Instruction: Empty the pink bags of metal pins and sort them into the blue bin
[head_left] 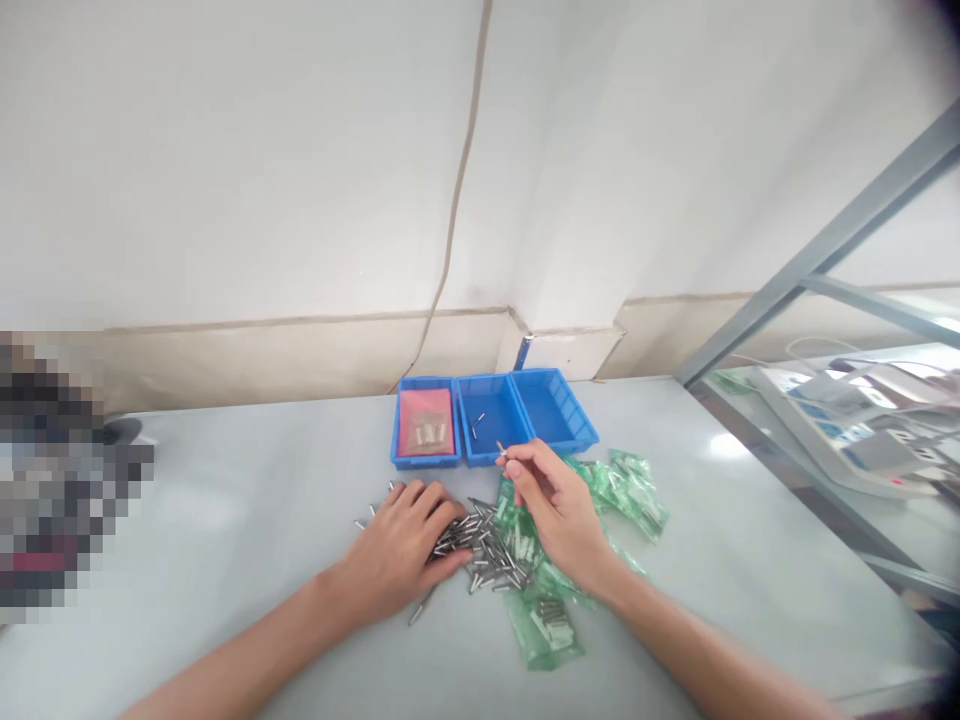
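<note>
A loose pile of slim metal pins (491,555) lies on the grey table. My left hand (401,545) rests over the pile's left side, thumb and fingers apart around some pins; its fingertips are partly hidden. My right hand (555,500) is raised near the front of the blue trays, thumb and forefinger pinching one small metal pin (501,449). Below and beside that hand lie green plastic bags (634,490) with metal pieces inside. The middle blue tray (491,400) holds a few pins.
The left blue tray (394,440) contains a pink sheet and a clear bag of small parts. Next to the middle one stands the right blue tray (555,400). A metal frame (795,270) rises at right, with equipment behind it. A person is blurred out at far left.
</note>
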